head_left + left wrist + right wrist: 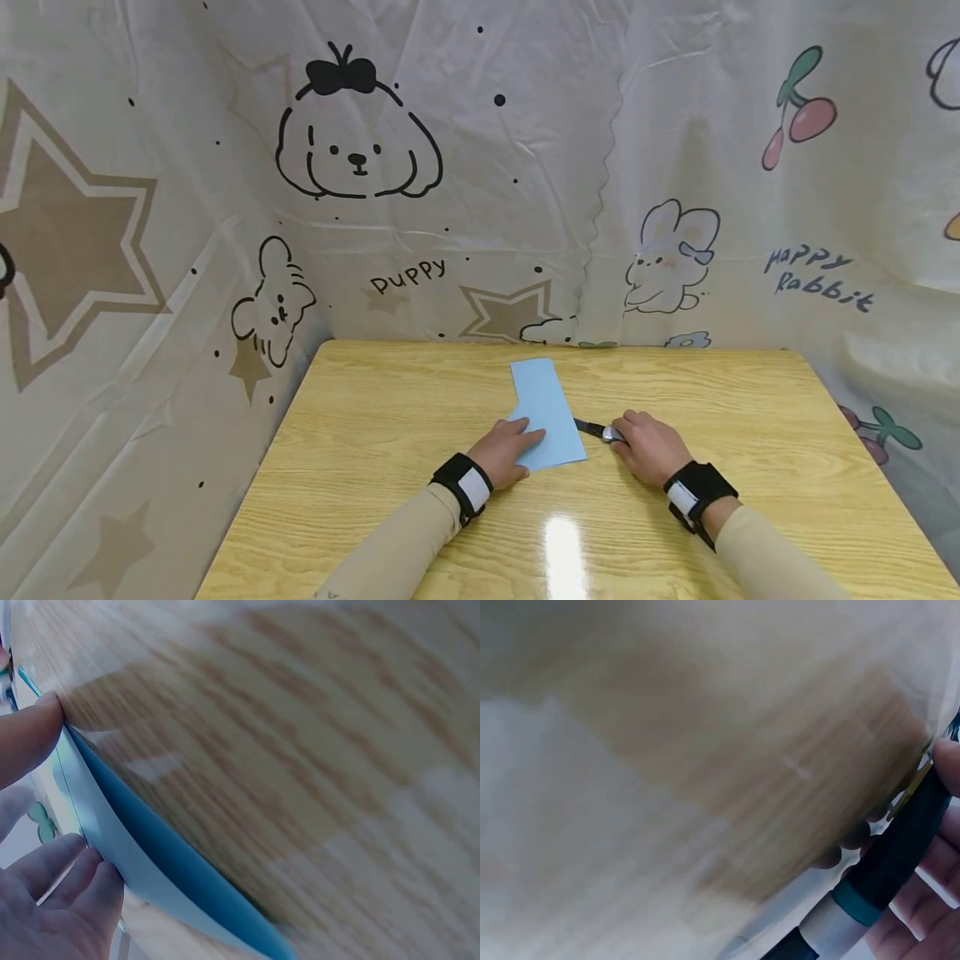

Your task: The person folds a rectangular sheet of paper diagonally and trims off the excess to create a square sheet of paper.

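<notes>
A light blue sheet of paper, narrower at its far end, lies on the wooden table. Two layers of the paper bow apart along one side in the left wrist view. My left hand presses on its near left part with fingers spread. On the other side, my right hand grips a knife by its handle. The dark blade points left, with its tip right at the paper's right edge. Close up, the knife shows a dark handle, a teal ring and a grey collar.
The pale wooden table reaches to a cloth curtain with cartoon prints at the back and both sides. Black wrist straps sit on both wrists. A bright light reflection shows on the table's near part.
</notes>
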